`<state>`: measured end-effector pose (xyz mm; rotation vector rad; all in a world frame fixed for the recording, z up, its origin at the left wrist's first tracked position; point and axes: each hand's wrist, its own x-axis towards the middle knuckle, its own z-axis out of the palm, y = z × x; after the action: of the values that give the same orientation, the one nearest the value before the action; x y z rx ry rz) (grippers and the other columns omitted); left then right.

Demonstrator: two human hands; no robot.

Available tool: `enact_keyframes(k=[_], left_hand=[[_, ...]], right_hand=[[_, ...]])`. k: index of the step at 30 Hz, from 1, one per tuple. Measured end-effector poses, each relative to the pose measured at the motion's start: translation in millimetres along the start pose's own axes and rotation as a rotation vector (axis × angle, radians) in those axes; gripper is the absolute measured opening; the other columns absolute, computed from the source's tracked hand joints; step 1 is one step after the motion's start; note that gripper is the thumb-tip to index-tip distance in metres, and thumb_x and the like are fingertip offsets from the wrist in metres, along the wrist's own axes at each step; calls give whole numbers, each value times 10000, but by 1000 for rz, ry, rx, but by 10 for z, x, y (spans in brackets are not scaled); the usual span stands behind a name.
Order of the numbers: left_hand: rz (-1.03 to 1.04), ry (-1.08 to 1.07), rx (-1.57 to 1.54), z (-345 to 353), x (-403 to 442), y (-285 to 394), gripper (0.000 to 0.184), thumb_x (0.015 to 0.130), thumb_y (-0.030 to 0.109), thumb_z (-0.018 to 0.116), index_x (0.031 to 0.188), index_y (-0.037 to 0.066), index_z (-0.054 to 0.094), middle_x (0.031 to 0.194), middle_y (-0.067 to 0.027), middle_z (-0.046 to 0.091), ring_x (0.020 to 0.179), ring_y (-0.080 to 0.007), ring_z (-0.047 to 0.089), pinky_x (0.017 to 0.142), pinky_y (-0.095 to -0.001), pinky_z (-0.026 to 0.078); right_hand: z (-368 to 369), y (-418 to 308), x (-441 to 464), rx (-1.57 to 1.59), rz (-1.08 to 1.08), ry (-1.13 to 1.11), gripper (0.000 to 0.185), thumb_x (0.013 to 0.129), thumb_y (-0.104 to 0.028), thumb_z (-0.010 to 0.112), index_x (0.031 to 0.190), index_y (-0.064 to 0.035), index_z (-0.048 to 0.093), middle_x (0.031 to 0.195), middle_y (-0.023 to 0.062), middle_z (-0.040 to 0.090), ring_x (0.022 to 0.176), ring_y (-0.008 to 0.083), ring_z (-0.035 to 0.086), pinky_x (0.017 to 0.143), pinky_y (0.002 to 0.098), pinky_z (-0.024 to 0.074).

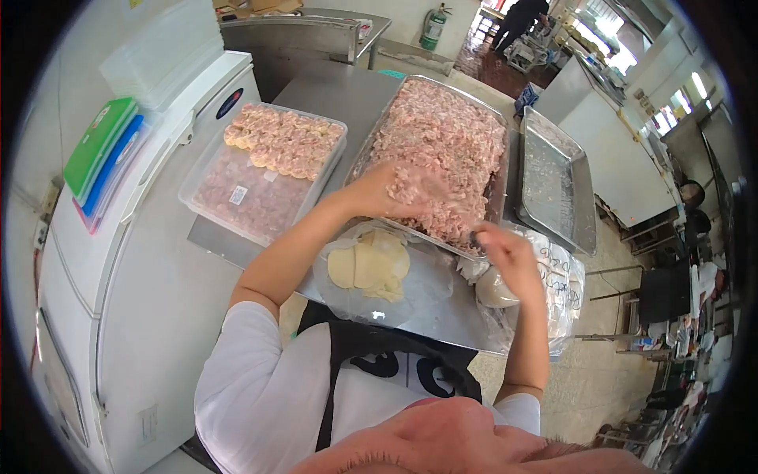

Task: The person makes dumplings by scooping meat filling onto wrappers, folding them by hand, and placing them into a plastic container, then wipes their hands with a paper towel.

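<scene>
My left hand is over the near left part of a large metal tray of minced meat. Motion smears its fingers, so what they hold is unclear. My right hand, at the tray's near right corner, is closed around a small tool of which only a dark part shows. Round pale dough wrappers lie in a loose pile on clear plastic in front of me. On the left, a clear plastic box holds rows of meat-filled dumplings; a translucent sheet with labels shows in its nearer part.
Plastic-wrapped packs with handwriting lie at the right of the metal table. Beyond them is a shallow metal tray with residue. A white freezer with coloured lids on it stands left. Another person is far back.
</scene>
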<state>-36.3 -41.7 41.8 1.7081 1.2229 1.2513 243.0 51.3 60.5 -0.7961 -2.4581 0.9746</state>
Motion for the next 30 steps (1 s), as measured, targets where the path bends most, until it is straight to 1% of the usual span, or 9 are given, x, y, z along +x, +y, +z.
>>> enact_keyframes(k=[4,9,13,15,18,22,24,27,30], left_hand=[[183,-116,121,-27,80,-383,440,756,262,788,1145,97,670,1048,-101,680,961,-224,629,877,-342,487],[-441,135,178,58,53,-944,515,723,382,784,1092,45,662,1099,-178,656,1057,-298,613,922,-359,467],[-297,214,206,30,117,-1247,618,723,411,778,1174,16,624,1107,-224,642,1056,-316,620,933,-365,462],[-460,-61,-10,-63,136,-842,747,715,465,775,1279,23,563,1181,-261,611,1105,-327,606,959,-374,450],[-75,369,272,43,-135,-660,522,749,328,797,1146,39,619,1054,-118,670,911,-188,623,828,-326,477],[-193,71,183,-169,-142,-235,596,749,339,794,1222,55,569,1180,-147,629,1020,-240,619,888,-357,459],[102,122,264,-159,-117,-294,639,713,402,799,1191,30,600,1132,-197,640,1060,-324,605,927,-378,456],[118,19,358,-97,-43,-443,584,714,391,796,1139,26,629,1104,-203,639,1045,-329,604,902,-391,459],[44,48,465,-76,-65,-420,552,712,374,799,1098,12,643,1042,-207,647,980,-333,624,845,-381,474]], right_hand=[[313,158,191,66,-16,-93,302,934,-228,627,1124,4,657,860,67,685,684,111,565,641,282,467],[186,31,317,-595,-222,133,231,905,-184,636,1101,-65,667,865,140,671,674,270,639,589,367,496],[647,9,305,-579,-268,223,247,907,-212,618,1135,-123,652,851,154,651,735,358,631,607,412,499],[648,438,404,-627,-151,176,261,910,-224,613,1151,-130,643,860,159,654,740,360,633,616,425,497],[349,530,385,-699,32,50,267,913,-251,606,1141,-120,654,925,172,669,780,367,637,651,436,500],[21,113,215,-360,61,124,279,906,-270,614,1095,-75,678,938,193,677,828,347,654,697,404,507],[-11,-99,148,-25,-11,41,281,906,-255,623,1124,-84,673,962,189,676,827,341,654,711,387,508],[372,-65,218,-85,-261,39,268,900,-240,636,1118,-90,680,893,160,672,786,333,643,688,389,496],[47,-265,303,-414,-136,-39,257,898,-243,639,1102,-94,685,823,132,654,734,327,634,644,387,497]])
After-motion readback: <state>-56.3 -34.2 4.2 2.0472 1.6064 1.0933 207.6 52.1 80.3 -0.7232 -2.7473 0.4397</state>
